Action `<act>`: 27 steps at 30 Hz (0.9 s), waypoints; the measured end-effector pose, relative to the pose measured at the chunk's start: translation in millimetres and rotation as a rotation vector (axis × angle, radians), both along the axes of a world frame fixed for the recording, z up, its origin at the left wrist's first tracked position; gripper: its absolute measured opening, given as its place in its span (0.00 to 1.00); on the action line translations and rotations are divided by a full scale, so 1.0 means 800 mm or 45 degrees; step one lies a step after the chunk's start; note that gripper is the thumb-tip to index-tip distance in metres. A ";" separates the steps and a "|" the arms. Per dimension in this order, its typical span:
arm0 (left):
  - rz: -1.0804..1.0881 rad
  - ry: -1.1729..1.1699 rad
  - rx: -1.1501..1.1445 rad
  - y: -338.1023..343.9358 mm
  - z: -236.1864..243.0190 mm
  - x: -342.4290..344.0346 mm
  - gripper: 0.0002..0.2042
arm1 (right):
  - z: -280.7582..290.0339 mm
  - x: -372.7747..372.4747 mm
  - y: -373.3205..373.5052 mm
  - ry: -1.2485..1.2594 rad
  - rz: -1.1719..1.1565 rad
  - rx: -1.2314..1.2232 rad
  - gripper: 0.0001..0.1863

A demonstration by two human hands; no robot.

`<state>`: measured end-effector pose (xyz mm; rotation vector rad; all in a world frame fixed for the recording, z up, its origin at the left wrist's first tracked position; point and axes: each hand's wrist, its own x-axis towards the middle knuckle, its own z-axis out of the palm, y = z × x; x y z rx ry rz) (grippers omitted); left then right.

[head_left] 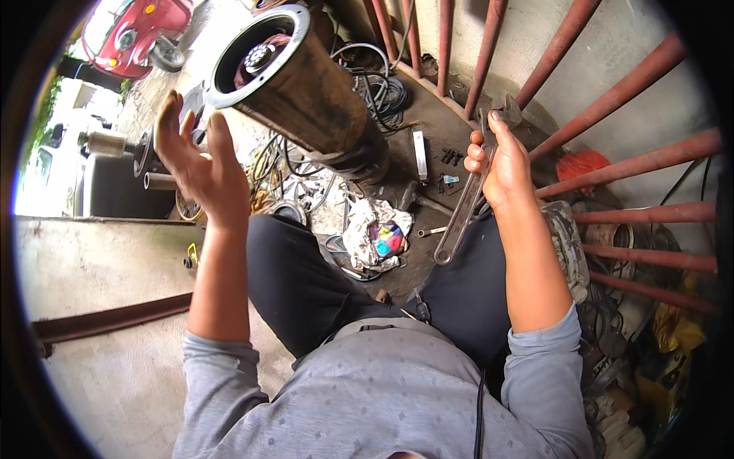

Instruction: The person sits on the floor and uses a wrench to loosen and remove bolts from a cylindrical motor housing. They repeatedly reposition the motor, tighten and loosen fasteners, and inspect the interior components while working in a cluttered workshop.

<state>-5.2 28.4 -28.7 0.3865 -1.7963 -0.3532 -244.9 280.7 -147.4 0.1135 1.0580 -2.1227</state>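
Note:
My right hand (506,164) is wrapped round a long steel wrench (461,213), its ring end hanging down above my right thigh. My left hand (205,164) is raised with its fingers apart and nothing in it. Just beyond it leans a big rusty metal cylinder (313,111) with a light-coloured flange at its upper end. Reddish wire and a round holed part show inside its mouth. On the floor between my knees lie a crumpled rag (375,229) with a multicoloured patch, a hammer (422,199) and a smaller metal tool (433,231).
Red metal bars (627,172) rise along the right side, with a red plastic bag (582,167) and mixed scrap behind and below them. Coiled cables (382,93) lie past the cylinder. A white narrow box (420,156) rests on the floor. Far left stands a red scooter (141,38).

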 end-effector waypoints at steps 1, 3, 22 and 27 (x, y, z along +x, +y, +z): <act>0.088 -0.063 0.090 -0.011 0.009 0.001 0.26 | -0.001 0.002 -0.003 0.003 -0.003 -0.007 0.16; 0.001 -0.018 0.750 -0.032 0.020 -0.013 0.33 | -0.003 0.005 -0.009 0.043 0.002 0.029 0.17; -0.035 0.217 1.246 -0.057 -0.009 -0.057 0.22 | -0.003 0.022 -0.031 0.127 0.097 0.109 0.18; 0.164 -0.379 0.790 -0.113 -0.019 -0.044 0.20 | -0.005 0.028 -0.045 0.154 0.146 0.121 0.18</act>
